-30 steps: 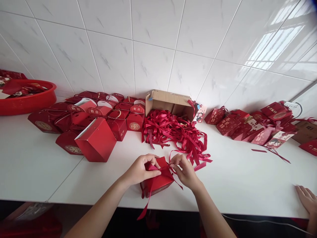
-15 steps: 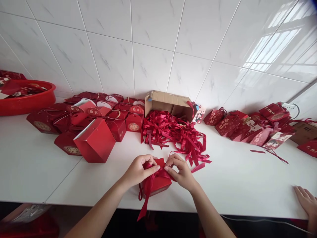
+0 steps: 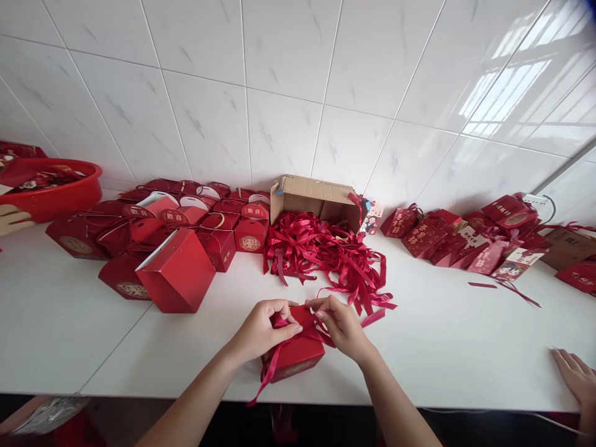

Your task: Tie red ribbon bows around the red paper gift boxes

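A small red box (image 3: 298,358) sits near the table's front edge, with a shiny red ribbon (image 3: 271,367) across its top. My left hand (image 3: 270,326) pinches the ribbon at the box's left side, and one tail hangs down past the box's front left. On the other side, my right hand (image 3: 339,323) has thumb and fingers closed on ribbon near the box's top right. Behind the box lies a heap of red ribbons (image 3: 326,248), spilling from an open cardboard carton (image 3: 321,186).
Many red gift boxes (image 3: 216,242) stand at the left, beside a red basin (image 3: 69,192). A person's hand (image 3: 13,218) is by the basin; another hand (image 3: 575,375) rests at the right edge. More boxes (image 3: 426,236) stand back right.
The ribbon tail at the left has swung and sits a little higher. My hands stay at the box. A person's hand has appeared beside the basin. The view has tilted slightly upward.
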